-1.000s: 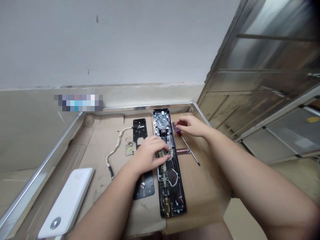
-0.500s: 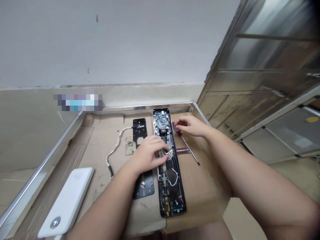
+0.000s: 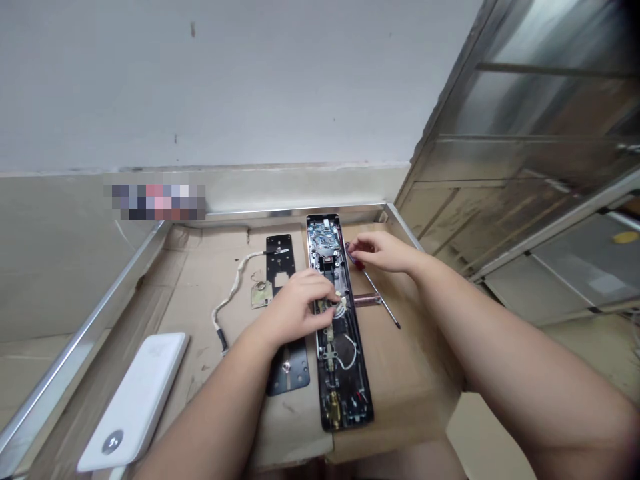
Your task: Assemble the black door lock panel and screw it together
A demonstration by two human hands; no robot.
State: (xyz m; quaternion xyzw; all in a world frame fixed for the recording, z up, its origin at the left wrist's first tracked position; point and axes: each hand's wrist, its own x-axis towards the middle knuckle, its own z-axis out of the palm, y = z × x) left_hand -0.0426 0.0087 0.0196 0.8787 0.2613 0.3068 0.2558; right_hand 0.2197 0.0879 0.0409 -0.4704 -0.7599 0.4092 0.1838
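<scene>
Hands at the open lock panel [image 3: 343, 377]
Your left hand [image 3: 294, 310] curls its fingers over a round fitting [image 3: 337, 304], grip unclear; your right hand [image 3: 383, 252] pinches a screwdriver [image 3: 381, 304] between its fingers.

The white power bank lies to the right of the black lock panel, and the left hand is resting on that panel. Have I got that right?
Not quite: the head view shows the white power bank to the left of the black lock panel, not the right. The left hand is on the panel, as you said.
</scene>
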